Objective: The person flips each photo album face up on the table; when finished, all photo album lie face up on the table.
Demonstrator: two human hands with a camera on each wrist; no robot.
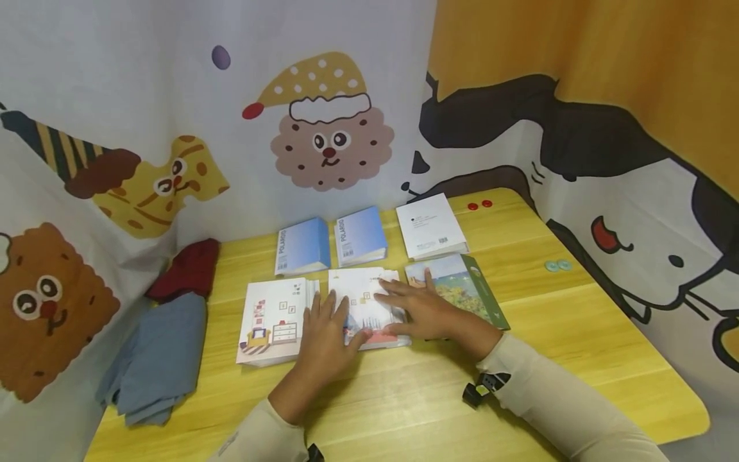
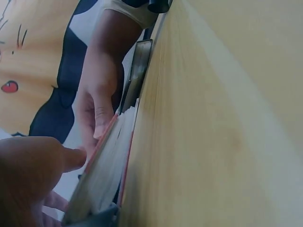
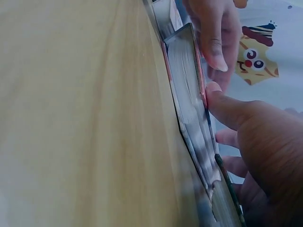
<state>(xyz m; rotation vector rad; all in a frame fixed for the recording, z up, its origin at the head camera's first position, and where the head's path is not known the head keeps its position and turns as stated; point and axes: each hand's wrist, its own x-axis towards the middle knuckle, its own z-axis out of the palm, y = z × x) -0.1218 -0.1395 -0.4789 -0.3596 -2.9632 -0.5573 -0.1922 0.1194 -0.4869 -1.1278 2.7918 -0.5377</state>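
Side by side in the front row lie a white book with a drawn room (image 1: 260,314), a white-covered middle book (image 1: 353,282) and a landscape-covered book (image 1: 482,292) with a green edge. My left hand (image 1: 326,330) rests with spread fingers at the middle book's left side, its fingertips reaching the gap beside the room book. From the other side my right hand (image 1: 430,311) lies over the middle book's right edge, fingers extended, partly covering the landscape book. Both thumbs touch the middle book's lower cover. Its page edges (image 3: 184,80) show in the right wrist view.
Behind stand two blue albums marked POLAROID (image 1: 303,247) (image 1: 360,237) and a white book (image 1: 433,228) lying face down. Red buttons (image 1: 473,206) and pale green buttons (image 1: 552,265) lie at the right. Folded blue-grey cloth (image 1: 161,353) and dark red cloth (image 1: 187,266) lie left.
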